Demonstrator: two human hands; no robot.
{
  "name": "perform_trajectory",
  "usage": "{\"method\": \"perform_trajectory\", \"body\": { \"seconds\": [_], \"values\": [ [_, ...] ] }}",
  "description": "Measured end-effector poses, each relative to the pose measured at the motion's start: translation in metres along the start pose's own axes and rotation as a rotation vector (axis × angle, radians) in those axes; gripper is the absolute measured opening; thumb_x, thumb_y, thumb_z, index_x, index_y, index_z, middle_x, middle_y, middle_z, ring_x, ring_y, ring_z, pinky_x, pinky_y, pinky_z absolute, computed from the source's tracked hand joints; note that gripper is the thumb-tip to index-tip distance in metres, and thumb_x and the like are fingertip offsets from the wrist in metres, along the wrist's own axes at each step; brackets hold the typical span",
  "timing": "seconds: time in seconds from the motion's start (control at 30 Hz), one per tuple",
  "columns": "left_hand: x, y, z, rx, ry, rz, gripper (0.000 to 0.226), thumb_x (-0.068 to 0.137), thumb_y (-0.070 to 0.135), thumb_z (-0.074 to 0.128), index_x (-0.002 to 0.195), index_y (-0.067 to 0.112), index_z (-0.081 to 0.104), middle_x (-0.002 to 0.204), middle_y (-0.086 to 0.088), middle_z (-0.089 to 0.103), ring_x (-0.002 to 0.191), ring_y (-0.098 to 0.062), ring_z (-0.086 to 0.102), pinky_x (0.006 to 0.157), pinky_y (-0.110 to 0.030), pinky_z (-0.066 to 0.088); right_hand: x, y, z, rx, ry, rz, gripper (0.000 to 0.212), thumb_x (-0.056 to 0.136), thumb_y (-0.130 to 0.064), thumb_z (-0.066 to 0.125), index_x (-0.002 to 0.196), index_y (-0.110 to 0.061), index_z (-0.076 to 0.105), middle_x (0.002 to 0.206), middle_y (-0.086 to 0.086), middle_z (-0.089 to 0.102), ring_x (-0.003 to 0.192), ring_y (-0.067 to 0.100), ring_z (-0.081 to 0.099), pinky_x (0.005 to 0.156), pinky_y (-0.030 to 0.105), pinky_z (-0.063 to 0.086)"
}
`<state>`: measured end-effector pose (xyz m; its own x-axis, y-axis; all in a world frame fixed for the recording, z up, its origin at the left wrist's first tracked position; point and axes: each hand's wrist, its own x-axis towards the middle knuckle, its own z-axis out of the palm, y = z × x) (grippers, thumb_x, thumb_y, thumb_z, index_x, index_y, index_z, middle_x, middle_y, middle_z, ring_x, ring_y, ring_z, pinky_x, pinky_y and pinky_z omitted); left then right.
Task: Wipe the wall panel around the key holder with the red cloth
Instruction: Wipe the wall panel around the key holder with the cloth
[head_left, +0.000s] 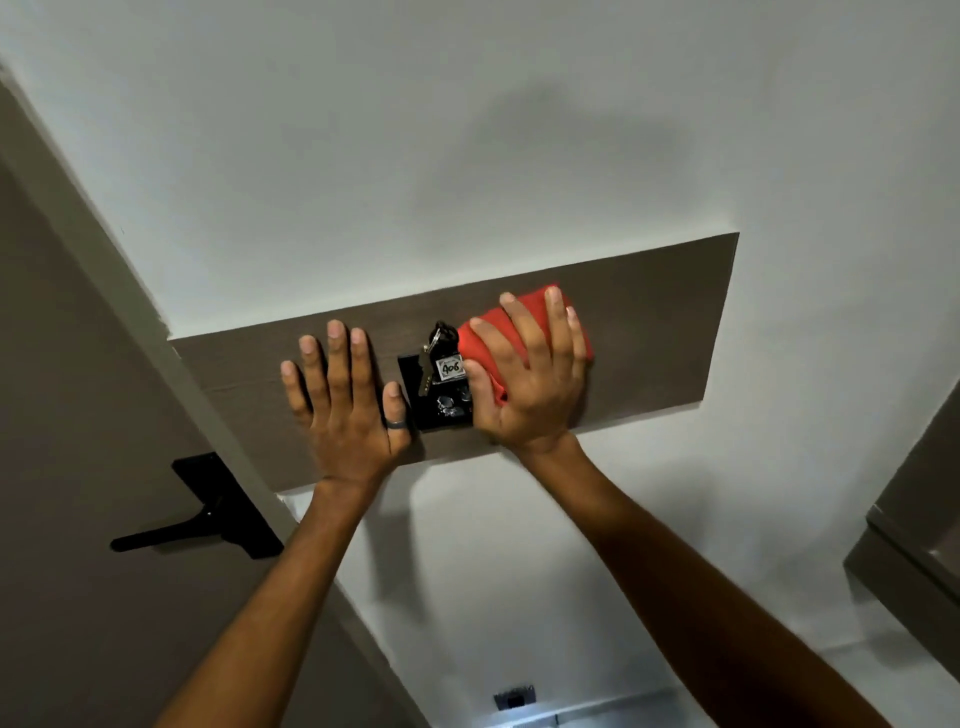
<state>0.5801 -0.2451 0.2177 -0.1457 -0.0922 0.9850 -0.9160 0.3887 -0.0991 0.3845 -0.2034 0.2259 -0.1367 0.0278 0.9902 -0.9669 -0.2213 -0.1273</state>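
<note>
A long brown wood-grain wall panel runs across the white wall. At its middle sits a black key holder with a bunch of keys and a white tag reading 406. My right hand presses a folded red cloth flat against the panel, just right of the key holder, its thumb touching the holder's edge. My left hand lies flat on the panel left of the holder, fingers spread, a dark ring on the thumb, holding nothing.
A brown door with a black lever handle stands at the left, its frame meeting the panel's left end. A grey cabinet or appliance edge juts in at the right. A small wall socket sits low on the white wall.
</note>
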Motion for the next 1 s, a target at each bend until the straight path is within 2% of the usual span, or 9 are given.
{"method": "perform_trajectory", "body": {
  "seconds": [0.13, 0.2, 0.27, 0.33, 0.4, 0.57, 0.73, 0.83, 1.0],
  "values": [
    [-0.002, -0.001, 0.002, 0.002, 0.003, 0.002, 0.063, 0.103, 0.033, 0.036, 0.16, 0.008, 0.024, 0.164, -0.015, 0.028, 0.158, -0.028, 0.006, 0.129, -0.051, 0.006, -0.03, 0.031, -0.015, -0.01, -0.042, -0.199, 0.042, 0.103, -0.046, 0.054, 0.137, -0.024, 0.062, 0.146, 0.01, 0.056, 0.146, 0.042, 0.041, 0.125, 0.053, 0.035],
    [-0.001, 0.0, 0.002, -0.003, 0.012, 0.006, 0.063, 0.103, 0.033, 0.035, 0.16, 0.009, 0.024, 0.169, -0.009, 0.018, 0.158, -0.028, 0.006, 0.129, -0.051, 0.006, -0.046, 0.045, -0.023, -0.039, -0.069, -0.193, 0.041, 0.105, -0.047, 0.049, 0.135, -0.022, 0.06, 0.144, 0.011, 0.054, 0.144, 0.042, 0.039, 0.123, 0.054, 0.034],
    [0.001, 0.002, 0.002, 0.001, 0.015, 0.008, 0.062, 0.104, 0.034, 0.034, 0.16, 0.008, 0.024, 0.17, -0.005, 0.013, 0.158, -0.028, 0.006, 0.129, -0.051, 0.006, -0.048, 0.039, -0.024, -0.045, -0.063, -0.063, 0.04, 0.106, -0.047, 0.045, 0.134, -0.023, 0.059, 0.144, 0.01, 0.053, 0.146, 0.041, 0.037, 0.124, 0.052, 0.032],
    [0.0, 0.001, 0.002, 0.01, 0.01, 0.004, 0.062, 0.104, 0.034, 0.033, 0.159, 0.008, 0.025, 0.168, -0.007, 0.017, 0.158, -0.028, 0.006, 0.129, -0.05, 0.006, -0.037, 0.013, -0.015, -0.021, -0.02, 0.14, 0.041, 0.106, -0.047, 0.043, 0.136, -0.027, 0.061, 0.148, 0.007, 0.054, 0.15, 0.039, 0.037, 0.125, 0.051, 0.032],
    [-0.002, 0.0, 0.003, 0.006, 0.011, 0.006, 0.062, 0.104, 0.034, 0.034, 0.159, 0.008, 0.026, 0.165, -0.011, 0.025, 0.158, -0.028, 0.007, 0.129, -0.05, 0.006, -0.018, -0.008, -0.005, 0.012, 0.017, 0.212, 0.042, 0.105, -0.048, 0.042, 0.137, -0.031, 0.063, 0.151, 0.004, 0.055, 0.153, 0.037, 0.036, 0.125, 0.052, 0.031],
    [-0.005, -0.001, 0.005, 0.009, 0.011, 0.004, 0.062, 0.104, 0.033, 0.034, 0.159, 0.007, 0.025, 0.16, -0.018, 0.033, 0.158, -0.028, 0.005, 0.129, -0.05, 0.006, 0.0, 0.043, -0.017, -0.032, -0.069, -0.219, 0.043, 0.105, -0.045, 0.043, 0.138, -0.026, 0.064, 0.145, 0.009, 0.062, 0.147, 0.039, 0.043, 0.124, 0.052, 0.036],
    [-0.004, 0.001, 0.006, 0.022, 0.025, 0.0, 0.061, 0.104, 0.032, 0.034, 0.158, 0.006, 0.028, 0.159, -0.019, 0.034, 0.158, -0.027, 0.004, 0.129, -0.05, 0.006, -0.004, 0.029, -0.011, -0.062, 0.078, 0.284, 0.04, 0.108, -0.042, 0.043, 0.138, -0.027, 0.063, 0.151, 0.007, 0.056, 0.153, 0.037, 0.036, 0.121, 0.059, 0.037],
    [-0.003, 0.001, 0.005, 0.023, 0.021, -0.002, 0.061, 0.104, 0.032, 0.035, 0.158, 0.005, 0.028, 0.158, -0.019, 0.035, 0.158, -0.027, 0.005, 0.129, -0.05, 0.007, -0.034, 0.016, -0.014, 0.002, -0.013, 0.167, 0.04, 0.108, -0.042, 0.042, 0.142, -0.028, 0.06, 0.154, 0.006, 0.051, 0.156, 0.035, 0.03, 0.126, 0.057, 0.03],
    [0.0, 0.003, 0.002, 0.051, 0.022, -0.006, 0.062, 0.101, 0.03, 0.038, 0.156, 0.002, 0.032, 0.156, -0.022, 0.039, 0.158, -0.028, 0.006, 0.128, -0.051, 0.009, -0.069, 0.029, -0.031, -0.034, -0.119, -0.029, 0.033, 0.107, -0.042, 0.046, 0.133, -0.026, 0.06, 0.145, 0.008, 0.053, 0.148, 0.039, 0.036, 0.125, 0.051, 0.031]
  ]
}}
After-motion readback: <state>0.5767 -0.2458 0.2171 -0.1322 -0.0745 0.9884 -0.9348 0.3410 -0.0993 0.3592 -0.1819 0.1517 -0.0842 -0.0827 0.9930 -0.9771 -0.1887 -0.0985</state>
